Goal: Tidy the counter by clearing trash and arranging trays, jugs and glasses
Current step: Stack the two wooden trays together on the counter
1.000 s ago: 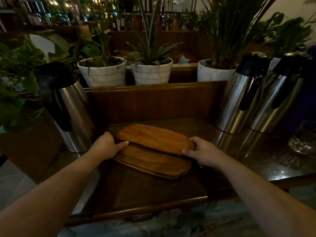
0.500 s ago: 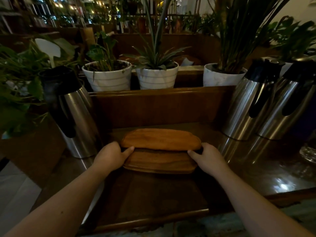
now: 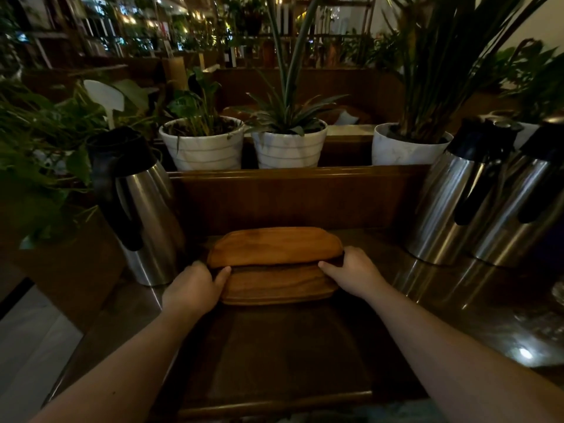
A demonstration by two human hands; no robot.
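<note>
Two oval wooden trays are stacked at the middle of the dark wooden counter (image 3: 442, 300). The upper tray (image 3: 276, 245) lies upside down over the lower tray (image 3: 277, 285). My left hand (image 3: 193, 290) grips the stack's left end, thumb over the lower tray's rim. At the right end, my right hand (image 3: 351, 273) holds the stack with its fingers wrapped around the edge. One steel jug with a black lid (image 3: 140, 206) stands just left of the trays. Two more steel jugs (image 3: 448, 193) (image 3: 515, 209) stand together at the right.
A raised wooden back ledge (image 3: 293, 190) runs behind the trays, with white plant pots (image 3: 203, 145) (image 3: 288, 146) (image 3: 406, 148) on the shelf beyond. Leafy plants (image 3: 36, 154) crowd the left. A glass (image 3: 558, 294) shows at the far right edge. The counter's front rim (image 3: 274, 401) lies near me.
Both hands have pushed the stacked trays back toward the ledge and squared them up. The upper tray, skewed a second ago, now lies lined up over the lower one.
</note>
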